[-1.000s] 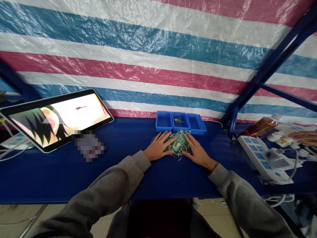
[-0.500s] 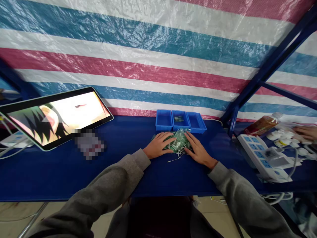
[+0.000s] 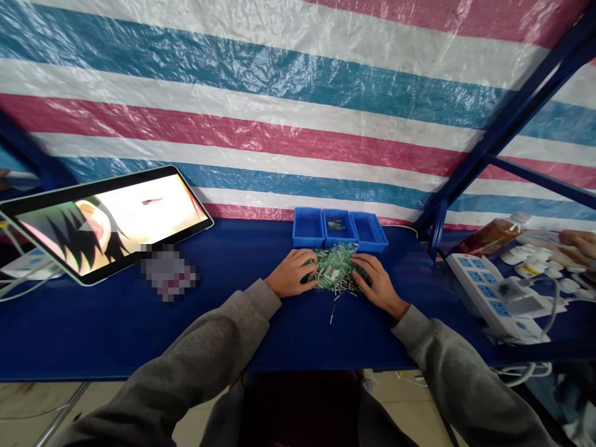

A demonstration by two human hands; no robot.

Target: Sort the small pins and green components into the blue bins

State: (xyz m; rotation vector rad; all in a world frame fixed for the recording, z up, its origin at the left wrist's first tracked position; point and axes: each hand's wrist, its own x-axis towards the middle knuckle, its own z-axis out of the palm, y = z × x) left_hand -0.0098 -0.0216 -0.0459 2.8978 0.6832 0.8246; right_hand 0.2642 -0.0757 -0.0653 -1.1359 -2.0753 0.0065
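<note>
Between my hands lies a heap of crinkled greenish clear plastic (image 3: pixel 339 257) mixed with many small silver rivet-like pins (image 3: pixel 344 284). At the left side of the heap is my left hand (image 3: pixel 293 273), its fingers bent inward and its thumb apart from them, touching the edge. Opposite it, my right hand (image 3: pixel 376 284) rests against the right side, fingers apart and slightly curved. Neither hand visibly grips a piece. One loose pin (image 3: pixel 332 315) lies on the blue table in front of the heap.
Three blue trays stand behind the heap: a left tray (image 3: pixel 307 241), a middle tray (image 3: pixel 342 239) with small pieces inside, and a right tray (image 3: pixel 372 243). A lit tablet (image 3: pixel 112 223) leans at left. A power strip (image 3: pixel 488 292), a bottle (image 3: pixel 493 234) and another person's hand (image 3: pixel 580 241) are at right.
My left fingers have curled in more, and my right hand has shifted slightly outward. More pins show spread at the front of the heap, one nearer me.
</note>
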